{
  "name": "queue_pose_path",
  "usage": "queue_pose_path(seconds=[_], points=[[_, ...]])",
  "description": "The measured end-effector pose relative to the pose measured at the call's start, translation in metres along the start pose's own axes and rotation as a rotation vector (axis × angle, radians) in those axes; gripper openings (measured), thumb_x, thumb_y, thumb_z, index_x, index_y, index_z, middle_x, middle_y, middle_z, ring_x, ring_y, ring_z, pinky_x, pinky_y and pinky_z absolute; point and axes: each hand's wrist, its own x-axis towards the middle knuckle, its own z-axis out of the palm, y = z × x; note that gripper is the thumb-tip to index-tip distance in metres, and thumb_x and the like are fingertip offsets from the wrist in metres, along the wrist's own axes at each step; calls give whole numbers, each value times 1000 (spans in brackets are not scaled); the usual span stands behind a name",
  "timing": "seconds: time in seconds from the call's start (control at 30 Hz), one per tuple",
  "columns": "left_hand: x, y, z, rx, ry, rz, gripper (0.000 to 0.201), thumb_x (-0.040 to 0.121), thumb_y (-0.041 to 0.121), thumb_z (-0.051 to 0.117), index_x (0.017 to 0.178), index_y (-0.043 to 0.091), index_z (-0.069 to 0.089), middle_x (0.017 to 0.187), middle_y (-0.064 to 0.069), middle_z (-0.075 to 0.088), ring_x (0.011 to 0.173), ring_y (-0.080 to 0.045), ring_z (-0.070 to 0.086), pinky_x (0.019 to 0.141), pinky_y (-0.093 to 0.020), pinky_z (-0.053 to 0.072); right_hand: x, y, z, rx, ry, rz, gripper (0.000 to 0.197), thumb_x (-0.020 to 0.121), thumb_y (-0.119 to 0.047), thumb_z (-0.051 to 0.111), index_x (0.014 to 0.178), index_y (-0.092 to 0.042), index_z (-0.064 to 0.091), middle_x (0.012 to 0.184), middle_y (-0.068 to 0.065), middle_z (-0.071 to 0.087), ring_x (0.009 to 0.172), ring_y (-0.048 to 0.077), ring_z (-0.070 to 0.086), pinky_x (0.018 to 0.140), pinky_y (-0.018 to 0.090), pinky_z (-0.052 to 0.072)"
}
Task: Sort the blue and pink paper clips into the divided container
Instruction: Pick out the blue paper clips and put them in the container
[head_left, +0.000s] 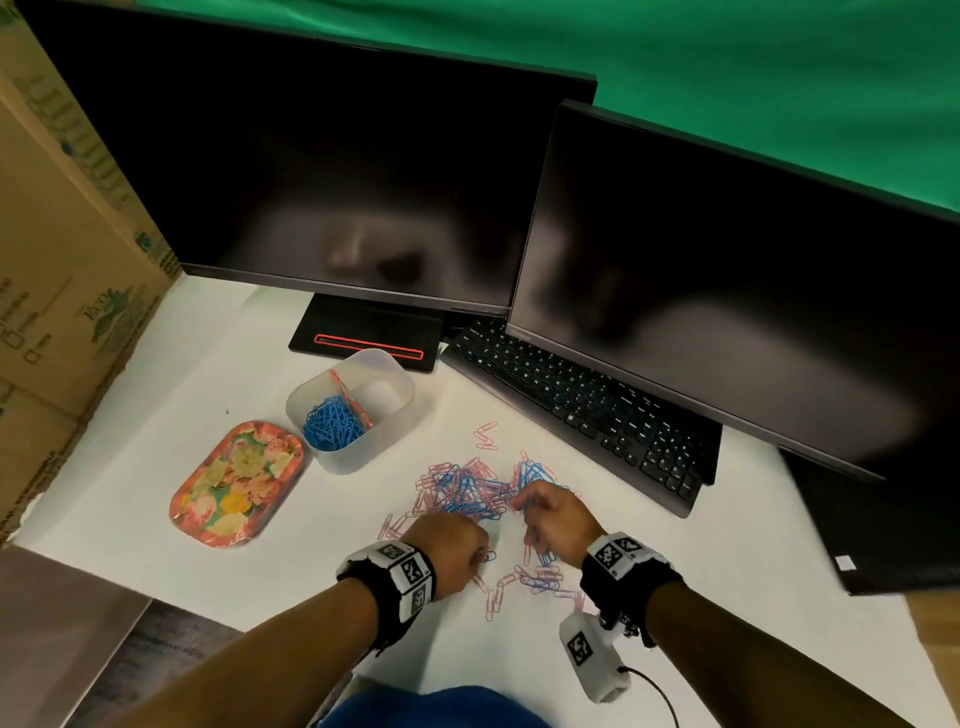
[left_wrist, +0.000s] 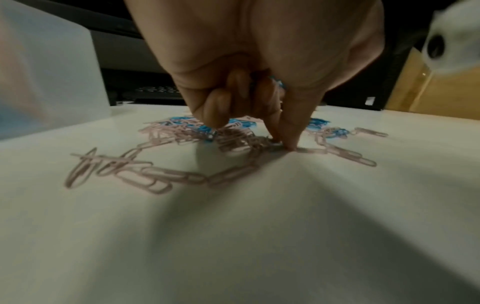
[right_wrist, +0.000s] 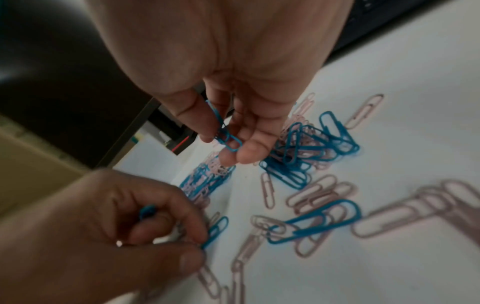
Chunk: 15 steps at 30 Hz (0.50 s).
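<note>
Clips (head_left: 467, 491) lie tangled on the table (head_left: 322, 561), blue ones part-sorted in the container (head_left: 349, 410).
My left hand (head_left: 449, 553) pinches a blue clip; my right hand (head_left: 558, 522) pinches another. Thin glossy wire loops hook together, so I judge a pink one could ride along and land in the blue compartment.

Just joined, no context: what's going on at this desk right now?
A person is sorting paper clips by colour. The right hand pinches blue clips above the mixed pile on the white desk. The left hand pinches another blue clip off the desk. The divided container holds blue clips in one compartment; its other one looks empty. Many pink clips remain loose.
</note>
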Motion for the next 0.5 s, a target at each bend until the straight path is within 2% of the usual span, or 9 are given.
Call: queue_pose_path(seconds=[0.1,0.2,0.33,0.5], points=[[3,3,-2,-2,-26,-55,18,88,22,50,97,21,66,106,-2,68,99,-26,63,83,-32,49,-1,-6,-3,155,-6,33,26,84,8,41,79,-10,59,61,13,48,49,23,47,45,25,32],[4,4,-5,-12,4,-75,20,88,22,54,105,19,62,110,-3,65,103,-27,61,85,-31,48,-3,-12,-3,237,-10,60,21,82,9,44,79,-7,57,64,10,49,49,22,47,46,25,33],[4,3,-4,-23,57,-61,20,90,24,50,106,19,61,109,-3,66,101,-27,60,84,-31,48,-3,-16,-3,265,-2,69,20,80,8,44,80,-7,58,66,9,50,49,20,46,46,24,32],[8,9,-5,55,47,-69,21,92,20,49,108,18,61,112,-5,65,101,-29,61,84,-35,50,-5,-20,-2,232,-7,63,20,83,4,43,83,-8,58,64,6,50,49,18,42,45,23,29]])
